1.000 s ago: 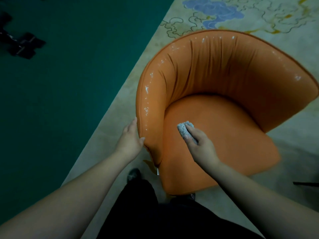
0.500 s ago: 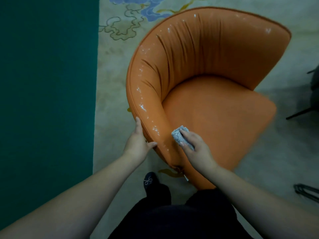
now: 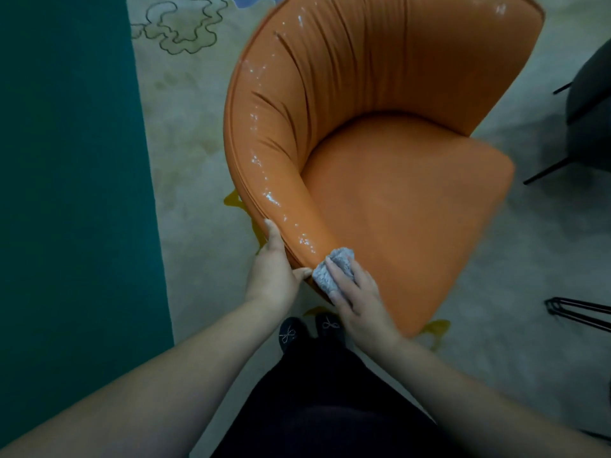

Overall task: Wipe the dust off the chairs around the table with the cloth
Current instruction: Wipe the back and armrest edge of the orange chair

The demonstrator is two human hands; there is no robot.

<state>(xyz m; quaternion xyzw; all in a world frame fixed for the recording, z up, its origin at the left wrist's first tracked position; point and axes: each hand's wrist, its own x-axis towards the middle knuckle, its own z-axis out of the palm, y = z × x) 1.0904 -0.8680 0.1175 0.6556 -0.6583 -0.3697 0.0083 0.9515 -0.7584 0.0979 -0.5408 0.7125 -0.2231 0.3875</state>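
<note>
An orange tub chair (image 3: 403, 200) with a curved back fills the middle of the view. White dusty flecks run along its left rim. My left hand (image 3: 272, 272) grips the outer side of the near end of that rim, thumb on the edge. My right hand (image 3: 355, 292) holds a small grey cloth (image 3: 332, 269) bunched under its fingers and presses it on the end of the rim, right beside my left thumb.
The chair stands on a pale patterned rug (image 3: 185, 133); dark teal floor (image 3: 66, 160) lies to the left. A dark chair with thin black legs (image 3: 585, 94) is at the right edge, and black metal legs (image 3: 578, 312) lower right. My shoes (image 3: 307, 332) stand close to the chair.
The chair has turned, its seat front now pointing right. My right hand moved the cloth from the seat to the near end of the rim. My left hand kept its grip on the rim.
</note>
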